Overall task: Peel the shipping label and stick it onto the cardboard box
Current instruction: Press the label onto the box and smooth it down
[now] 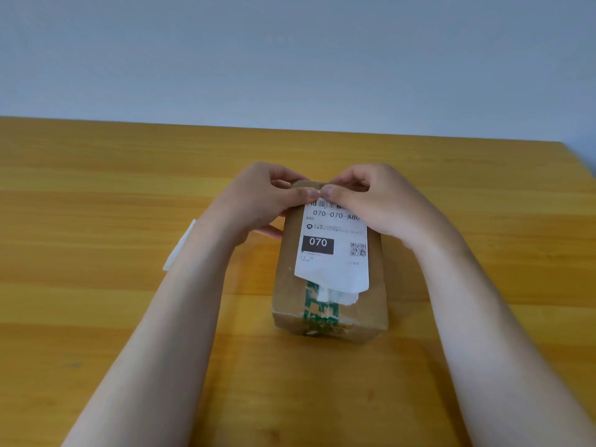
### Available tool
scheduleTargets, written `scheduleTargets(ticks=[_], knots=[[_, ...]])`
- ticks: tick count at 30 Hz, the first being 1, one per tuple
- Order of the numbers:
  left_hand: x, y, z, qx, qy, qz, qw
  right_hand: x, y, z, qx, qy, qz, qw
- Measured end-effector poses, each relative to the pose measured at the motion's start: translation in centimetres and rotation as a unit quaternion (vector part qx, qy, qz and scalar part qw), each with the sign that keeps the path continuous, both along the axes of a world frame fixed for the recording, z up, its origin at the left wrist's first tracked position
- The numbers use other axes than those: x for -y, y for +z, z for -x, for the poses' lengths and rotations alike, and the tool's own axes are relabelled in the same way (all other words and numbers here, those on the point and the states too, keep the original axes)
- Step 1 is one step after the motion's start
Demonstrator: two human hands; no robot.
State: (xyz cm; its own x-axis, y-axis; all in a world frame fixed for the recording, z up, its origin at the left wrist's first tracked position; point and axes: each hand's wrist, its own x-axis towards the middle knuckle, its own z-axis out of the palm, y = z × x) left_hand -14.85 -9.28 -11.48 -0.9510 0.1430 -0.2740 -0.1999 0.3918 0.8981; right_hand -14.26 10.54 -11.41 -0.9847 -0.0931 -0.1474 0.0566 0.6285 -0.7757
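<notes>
A brown cardboard box [288, 285] with green printed tape stands lengthwise on the wooden table, in the middle of the head view. A white shipping label [332, 250] with a barcode, "070" and a QR code lies over the box's top. My left hand [258, 198] and my right hand [374, 201] meet at the label's far edge, thumbs and fingers pinching it there. The label's near end hangs slightly loose over the tape, with a torn white scrap beneath it.
The wooden table [129, 175] runs to a pale wall behind. A white strip of backing paper [179, 248] lies on the table, left of my left forearm. The table's right edge shows at the far right.
</notes>
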Motion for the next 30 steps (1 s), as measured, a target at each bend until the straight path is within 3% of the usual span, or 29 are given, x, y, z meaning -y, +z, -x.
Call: scheduleTargets(ticks=[5,9,13,20,30], knots=[[0.7,-0.1,0.4,-0.026,0.078,0.032,0.996,0.0,1.0,-0.3,-0.001,-0.014,0.033,0.999],[1.6,0.2,0.7,-0.063,0.109,0.106,0.986,-0.6,1.6,-0.6,0.065,0.006,0.004,0.998],[1.7,1.1,0.3,-0.066,0.065,0.144,0.985,-0.5,1.7,-0.9,0.085,0.047,0.008,0.995],[1.8,1.4,-0.3,0.018,-0.099,0.142,0.985,0.1,1.6,-1.2,0.108,0.097,0.011,0.989],[1.4,0.9,-0.3,-0.008,-0.051,0.114,0.992,-0.2,0.7,-0.7,0.088,0.066,0.045,0.993]])
